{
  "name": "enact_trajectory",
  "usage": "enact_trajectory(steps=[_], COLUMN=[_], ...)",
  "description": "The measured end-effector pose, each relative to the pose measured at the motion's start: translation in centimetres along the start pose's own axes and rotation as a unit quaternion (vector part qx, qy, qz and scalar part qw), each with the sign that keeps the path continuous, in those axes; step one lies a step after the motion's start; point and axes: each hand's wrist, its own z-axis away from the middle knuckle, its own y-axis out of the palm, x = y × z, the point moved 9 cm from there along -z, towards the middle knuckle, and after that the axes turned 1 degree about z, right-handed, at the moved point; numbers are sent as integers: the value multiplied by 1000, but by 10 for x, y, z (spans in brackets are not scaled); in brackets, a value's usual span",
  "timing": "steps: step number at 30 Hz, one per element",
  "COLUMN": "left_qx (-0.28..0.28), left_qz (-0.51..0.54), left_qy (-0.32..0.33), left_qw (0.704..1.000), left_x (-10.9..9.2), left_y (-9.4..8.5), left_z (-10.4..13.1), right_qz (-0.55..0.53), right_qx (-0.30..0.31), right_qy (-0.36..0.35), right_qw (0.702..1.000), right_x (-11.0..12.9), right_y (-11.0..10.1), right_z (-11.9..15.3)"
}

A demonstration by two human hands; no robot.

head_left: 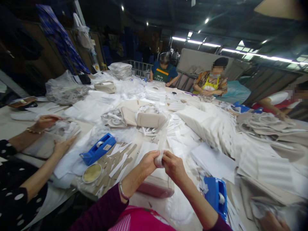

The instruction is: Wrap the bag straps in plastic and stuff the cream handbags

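Observation:
In the lower middle of the head view, my left hand (148, 164) and my right hand (173, 165) meet with their fingers closed around a small whitish translucent wrapped strip (159, 159). Both hands are above a beige bag (156, 186) lying at the table's near edge, partly hidden by my forearms. Beyond the strip, clear plastic runs up toward a beige flat piece (151, 119) among white parts. To the left lie a blue tape dispenser (98, 149) and a round yellowish tin (92, 173). A second blue dispenser (216, 196) stands by my right forearm.
Another person's hands (63, 146) hold a beige item at the left. Several people sit around the far and right sides. White foam sheets (209, 125) pile up at the right. Beige and white strips (117, 163) are scattered near the left dispenser. Another hand (273, 221) shows at bottom right.

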Motion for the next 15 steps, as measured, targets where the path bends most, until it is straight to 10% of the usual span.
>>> enact_trajectory(steps=[9,15], left_qx=[3,-21], left_qz=[48,-5], left_qy=[-14,50], left_qw=[999,999], left_x=[-4,-9], left_y=[7,9], left_z=[-2,2], right_qz=[-254,-401], right_qx=[-156,-70], right_qy=[222,300], right_qw=[928,863], right_x=[-37,-39], right_y=[-7,11], right_z=[12,12])
